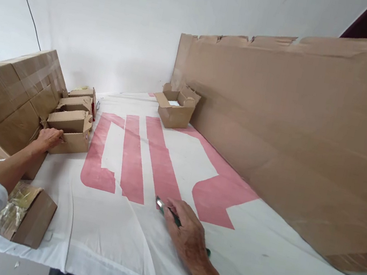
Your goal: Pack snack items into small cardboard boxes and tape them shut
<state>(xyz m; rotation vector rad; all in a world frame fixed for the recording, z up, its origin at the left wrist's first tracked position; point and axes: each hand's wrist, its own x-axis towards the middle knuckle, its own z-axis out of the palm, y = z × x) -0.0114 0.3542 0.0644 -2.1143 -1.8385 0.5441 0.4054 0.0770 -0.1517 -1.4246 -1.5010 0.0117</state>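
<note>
At the left of the table, my left hand [49,138] is closed on the near left edge of a small open carton [74,143]. Its fingertips are partly hidden against the cardboard. Two more small cartons [76,103] stand in a row just behind that one. My right hand [185,228] rests low over the white cloth [107,223], wrapped round a green-handled utility knife [170,213]. The knife's metal tip points away to the left, over the end of a pink printed stripe.
A large taped carton [16,98] leans at the left, with a taped box [33,215] in front of it. Farther back stands an open small box [176,108] with something white inside. A tall cardboard sheet [288,127] walls off the right side. A plugged-in cord [31,13] hangs on the wall.
</note>
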